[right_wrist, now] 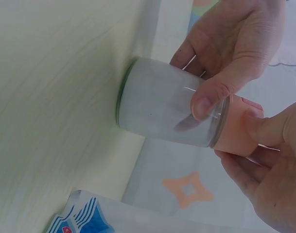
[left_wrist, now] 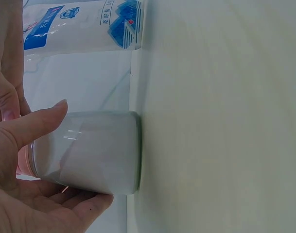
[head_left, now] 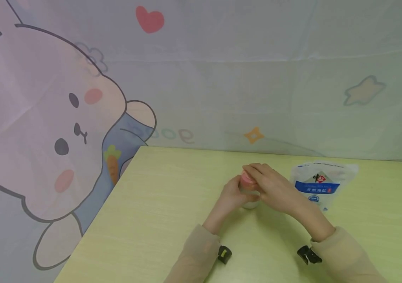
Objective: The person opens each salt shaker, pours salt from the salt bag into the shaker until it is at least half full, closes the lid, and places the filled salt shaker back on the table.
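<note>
A clear jar (right_wrist: 157,99) with a whitish inside stands upright on the table, topped by a pink-orange lid (right_wrist: 233,126). My left hand (head_left: 230,195) grips the jar's body, its thumb on one side and fingers on the other. From above, my right hand (head_left: 278,192) holds the lid, thumb and fingers curled about its rim. The lid sits on the jar; whether it is loose or tight cannot be told. Both hands cover much of the jar (head_left: 250,205) in the head view. Right of it stands a white and blue salt bag (head_left: 315,188).
The pale wooden table (head_left: 144,220) ends at a diagonal left edge. Behind it hangs a cloth (head_left: 215,78) printed with a cartoon animal, a heart and stars. Black straps (head_left: 224,254) show at the sleeves' cuffs.
</note>
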Demonstrator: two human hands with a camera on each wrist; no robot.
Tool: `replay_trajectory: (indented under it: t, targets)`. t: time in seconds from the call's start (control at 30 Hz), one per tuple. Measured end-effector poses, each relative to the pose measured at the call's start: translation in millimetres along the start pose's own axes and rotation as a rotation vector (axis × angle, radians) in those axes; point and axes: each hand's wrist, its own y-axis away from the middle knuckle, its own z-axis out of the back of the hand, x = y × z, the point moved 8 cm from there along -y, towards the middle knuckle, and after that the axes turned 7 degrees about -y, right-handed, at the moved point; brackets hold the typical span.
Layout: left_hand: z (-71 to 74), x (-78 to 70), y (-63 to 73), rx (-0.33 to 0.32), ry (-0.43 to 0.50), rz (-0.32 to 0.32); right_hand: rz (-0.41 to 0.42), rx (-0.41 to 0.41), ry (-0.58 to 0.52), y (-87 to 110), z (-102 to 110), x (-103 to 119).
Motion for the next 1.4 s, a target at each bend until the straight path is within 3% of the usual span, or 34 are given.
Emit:
replay_trajectory:
  t: [0.5, 0.83, 0.93, 1.07, 1.17, 1.4]
  targets:
    - [-0.2, 2.9, -1.4, -0.007, -0.003, 0.028, -0.017, -0.048, -0.006, -0.5, 1, -3]
    - [0.3, 1.0, -0.2, -0.003, 0.009, 0.012, -0.042, -0.074, -0.008, 0.2, 1, -6]
    - [-0.2, 1.4, -0.4, 0.005, 0.026, 0.009, -0.100, -0.051, -0.120, 1.9, -1, -11]
    - [-1.6, 3.1, -0.3, 0.020, 0.054, 0.014, -0.202, -0.017, -0.404, 6.5, -7, -18]
    - [-2.4, 3.4, 0.0, 0.027, 0.058, 0.014, -0.238, -0.017, -0.545, 8.9, -11, -22]
    - [-1.6, 2.3, -0.1, 0.028, 0.050, 0.023, -0.193, -0.074, -0.534, 7.1, -9, -22]
